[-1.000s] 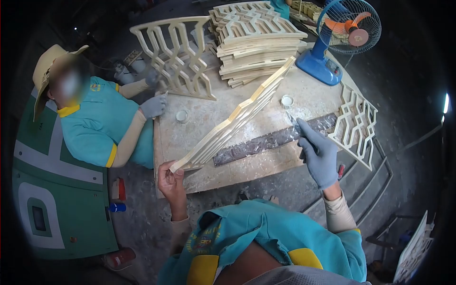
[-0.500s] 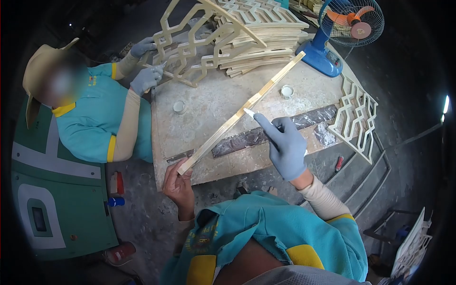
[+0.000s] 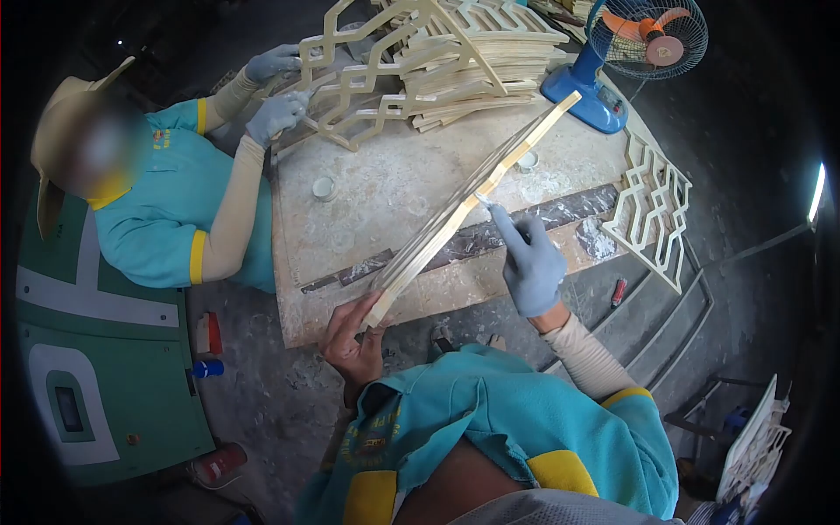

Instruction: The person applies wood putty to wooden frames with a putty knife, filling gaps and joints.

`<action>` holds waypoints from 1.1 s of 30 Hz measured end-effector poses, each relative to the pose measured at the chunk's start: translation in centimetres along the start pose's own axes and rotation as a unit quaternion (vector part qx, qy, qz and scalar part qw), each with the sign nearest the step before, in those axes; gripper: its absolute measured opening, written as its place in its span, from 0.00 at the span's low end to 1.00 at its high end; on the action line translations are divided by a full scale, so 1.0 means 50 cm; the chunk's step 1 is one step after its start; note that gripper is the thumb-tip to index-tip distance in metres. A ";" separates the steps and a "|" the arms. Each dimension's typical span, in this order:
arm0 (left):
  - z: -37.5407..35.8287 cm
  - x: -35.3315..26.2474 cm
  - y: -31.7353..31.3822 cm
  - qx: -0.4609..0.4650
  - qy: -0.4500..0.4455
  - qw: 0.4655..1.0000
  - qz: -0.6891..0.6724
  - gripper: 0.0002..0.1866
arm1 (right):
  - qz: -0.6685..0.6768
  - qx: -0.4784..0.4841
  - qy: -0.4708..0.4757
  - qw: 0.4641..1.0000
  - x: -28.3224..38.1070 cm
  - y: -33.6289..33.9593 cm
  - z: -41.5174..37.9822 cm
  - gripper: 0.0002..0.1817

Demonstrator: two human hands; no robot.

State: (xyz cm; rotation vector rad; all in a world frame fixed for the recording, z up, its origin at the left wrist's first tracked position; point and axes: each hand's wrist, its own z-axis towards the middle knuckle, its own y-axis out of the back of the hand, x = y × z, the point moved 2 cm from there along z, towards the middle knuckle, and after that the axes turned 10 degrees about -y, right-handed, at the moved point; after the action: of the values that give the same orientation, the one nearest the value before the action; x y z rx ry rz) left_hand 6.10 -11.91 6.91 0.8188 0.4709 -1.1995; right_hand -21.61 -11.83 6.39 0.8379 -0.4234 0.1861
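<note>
My bare left hand (image 3: pixel 350 337) grips the near end of a pale wooden lattice panel (image 3: pixel 472 197), held edge-on and slanting up to the right over the worktable (image 3: pixel 385 201). My right hand (image 3: pixel 529 262), in a grey glove, points its forefinger against the panel's edge about halfway along; white filler shows at the fingertip. Across the table a person in a teal shirt holds another lattice panel (image 3: pixel 367 79) with both gloved hands.
A stack of lattice panels (image 3: pixel 477 52) sits at the table's far side beside a blue and orange fan (image 3: pixel 639 44). Two small white cups (image 3: pixel 324 186) (image 3: pixel 528 160) stand on the table. Another panel (image 3: pixel 652 214) leans at the right edge. A green cabinet (image 3: pixel 96 367) is at left.
My right hand went from the table's dark strip to the panel's edge. My left hand shifted the panel's near end to the right. The other person tilted their panel toward the stack.
</note>
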 end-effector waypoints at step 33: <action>-0.001 -0.014 0.004 0.041 -0.002 0.999 -0.017 0.24 | -0.079 0.062 -0.029 0.995 0.037 0.044 -0.011 0.36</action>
State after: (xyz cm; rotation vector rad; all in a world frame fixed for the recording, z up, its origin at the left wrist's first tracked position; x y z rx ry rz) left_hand 6.08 -11.39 7.42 0.8818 0.4351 -1.2581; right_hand -20.51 -9.96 8.35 0.9957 -0.4013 0.0423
